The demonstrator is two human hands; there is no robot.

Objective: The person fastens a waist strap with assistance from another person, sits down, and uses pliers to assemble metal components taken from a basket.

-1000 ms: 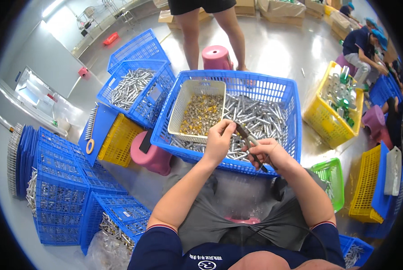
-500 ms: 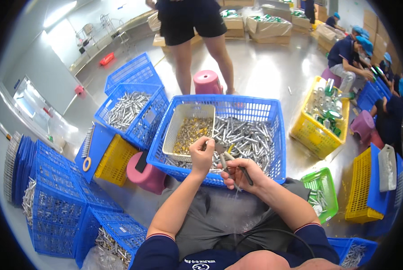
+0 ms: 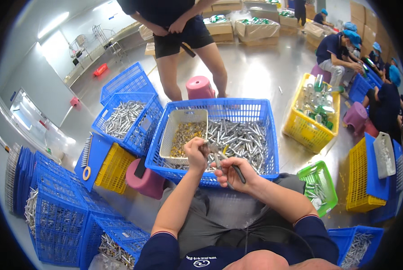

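My right hand (image 3: pixel 235 172) grips a pair of pliers (image 3: pixel 240 174) with dark grey handles; their jaws point toward my left hand. Closed in a pinch, my left hand (image 3: pixel 197 154) holds a small silver metal tube (image 3: pixel 206 142), mostly covered by the fingers, right at the jaws. Whether the jaws bite on it, I cannot tell. Both hands are over the near side of a large blue basket (image 3: pixel 273 135) heaped with silver metal tubes (image 3: pixel 248 137). Inside it, at the left, stands a cream basket (image 3: pixel 166 135) with small brass-coloured and grey pieces (image 3: pixel 187 135).
A pink stool (image 3: pixel 143 182) with a dark object on it stands left of the basket. Blue crates (image 3: pixel 120 119) of tubes are further left. At right are a yellow crate (image 3: pixel 307 137) of bottle-like parts and a green basket (image 3: pixel 332 198). A person (image 3: pixel 174 40) stands opposite; others sit far right.
The view has shifted slightly. Both hands keep close together over the basket, with pliers and tube still held. The standing person's hands now show at the waist.
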